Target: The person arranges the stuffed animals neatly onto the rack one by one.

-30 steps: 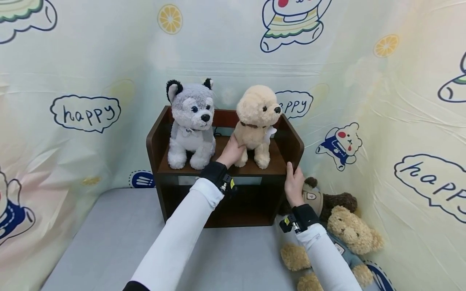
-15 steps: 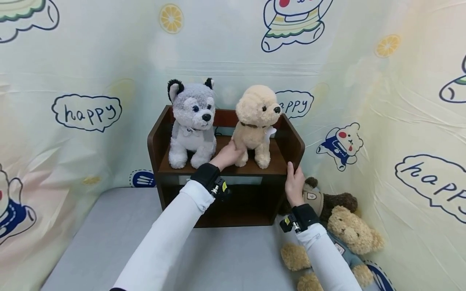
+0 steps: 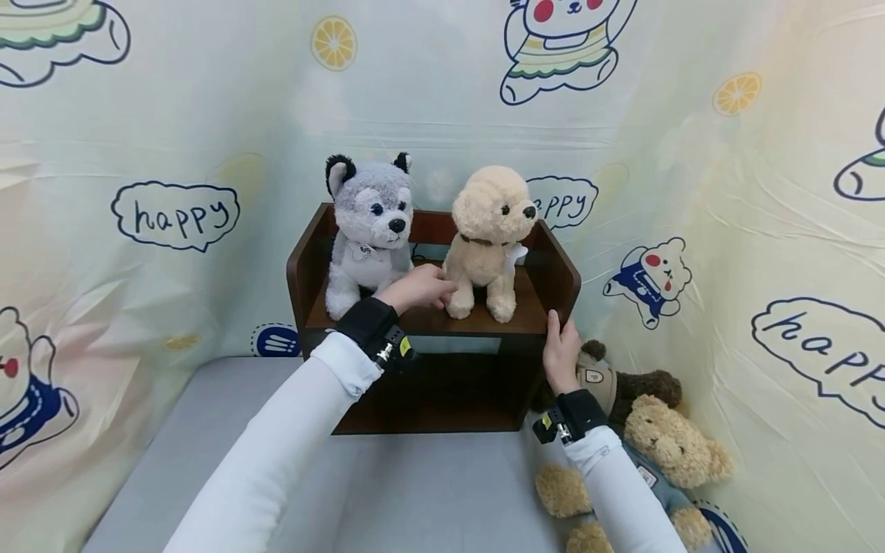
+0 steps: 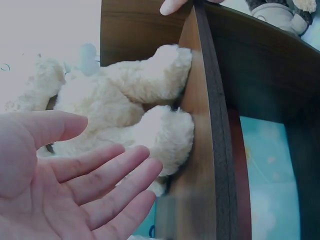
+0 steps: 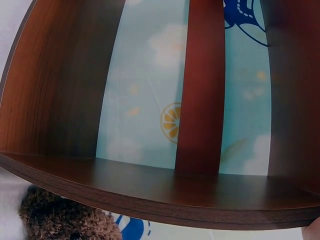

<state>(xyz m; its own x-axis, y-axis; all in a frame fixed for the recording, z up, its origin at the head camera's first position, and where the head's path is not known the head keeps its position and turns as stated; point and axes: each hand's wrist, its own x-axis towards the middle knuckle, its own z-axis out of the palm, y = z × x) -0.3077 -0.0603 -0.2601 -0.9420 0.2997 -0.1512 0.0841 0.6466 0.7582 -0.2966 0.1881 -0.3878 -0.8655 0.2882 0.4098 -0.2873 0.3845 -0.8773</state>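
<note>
Head view. A grey mat (image 3: 207,453) covers the floor; printed cloth (image 3: 760,192) with bears, lemons and "happy" bubbles hangs behind and to both sides. A dark wooden shelf (image 3: 553,265) stands on the mat against the back cloth. On its top board sit two toys, upright and side by side: a husky (image 3: 369,226) on the left, a cream dog (image 3: 487,242) on the right, facing right. The lower compartment is dark; contents cannot be made out. The left hand (image 3: 415,286) hovers above the board between the toys, fingers loosely extended towards the cream dog's front paw, holding nothing; contact cannot be confirmed. The right hand (image 3: 561,352) rests against the shelf's right front corner, fingers up along the edge; how firmly it grips cannot be told. Right of the shelf, a brown bear (image 3: 632,384) and a tan bear (image 3: 674,453) lie on the mat, partly hidden by the right forearm and cut by the frame.

Left wrist view. The left hand (image 4: 65,185) is spread flat, fingers straight, just short of the cream dog (image 4: 130,105), whose paws rest on the shelf (image 4: 200,150) board. A fingertip of the other hand shows at the top edge.

Right wrist view. Only the shelf (image 5: 150,192) from below, back cloth seen through its open back, and brown fur at lower left. The right hand itself is out of frame apart from a sliver at the corner.
</note>
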